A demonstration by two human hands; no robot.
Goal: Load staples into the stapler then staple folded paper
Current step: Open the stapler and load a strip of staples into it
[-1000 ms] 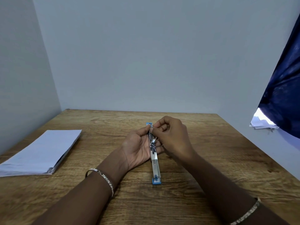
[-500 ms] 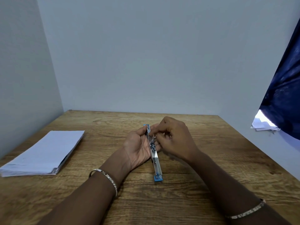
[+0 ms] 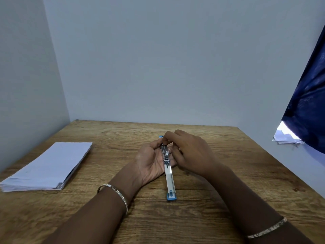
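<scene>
A blue and silver stapler [image 3: 169, 176] lies opened out flat along the middle of the wooden table [image 3: 228, 164], its blue ends pointing toward and away from me. My left hand [image 3: 149, 162] cups the far half from the left, palm up. My right hand [image 3: 190, 152] reaches over from the right, its fingertips pinched at the metal staple channel near the far end. Whether staples sit between those fingertips is hidden. A folded stack of white paper [image 3: 47, 166] lies at the table's left side, apart from both hands.
Grey walls close the table in at the back and left. A dark blue cloth [image 3: 309, 95] hangs at the right, with some white papers [image 3: 286, 137] under its lower edge beyond the table's right edge. Both wrists wear thin bangles.
My right hand's fingers have shifted slightly farther along the staple channel toward the stapler's far end. The left hand, stapler and paper stay where they were.
</scene>
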